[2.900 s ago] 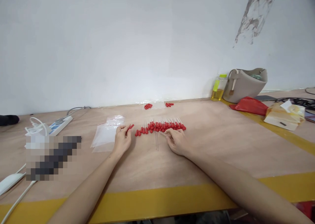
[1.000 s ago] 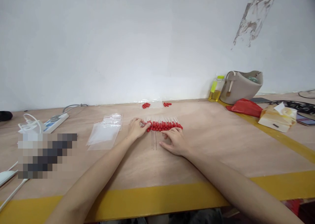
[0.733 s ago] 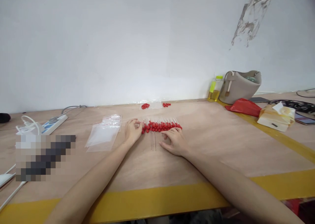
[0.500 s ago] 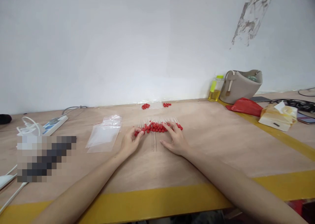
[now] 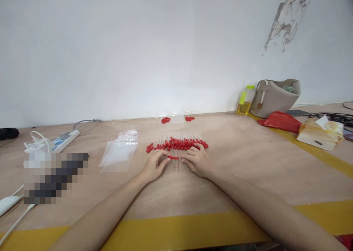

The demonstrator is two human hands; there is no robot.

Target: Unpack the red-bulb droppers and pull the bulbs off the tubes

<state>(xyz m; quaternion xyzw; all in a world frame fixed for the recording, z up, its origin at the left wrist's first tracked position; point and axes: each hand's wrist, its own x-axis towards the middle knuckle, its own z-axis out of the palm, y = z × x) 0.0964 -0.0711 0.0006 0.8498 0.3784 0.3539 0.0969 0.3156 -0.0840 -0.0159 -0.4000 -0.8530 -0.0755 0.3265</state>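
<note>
Between the fingertips of my left hand (image 5: 154, 165) is a red rubber bulb (image 5: 173, 157), lying crosswise. My right hand (image 5: 197, 161) is closed at its other end, pinching what looks like a thin glass dropper tube, mostly hidden by the fingers. Just beyond both hands lies a row of glass droppers with red bulbs (image 5: 179, 144), tubes pointing away from me. Several bare glass tubes (image 5: 175, 166) lie below the held bulb, pointing towards me. Loose red bulbs (image 5: 149, 147) rest left of the row.
Clear zip bags (image 5: 118, 153) lie to the left, near a power strip (image 5: 66, 140). Two small groups of red bulbs (image 5: 166, 120) sit by the wall around a clear bag. At right stand a bottle (image 5: 244, 103), a grey handbag (image 5: 275, 98), a red pouch (image 5: 280, 121) and a tissue pack (image 5: 320, 133).
My left hand has come right and nearer me with a red bulb from the row's left end. My right hand has left the row and closed its fingers; both hands now meet.
</note>
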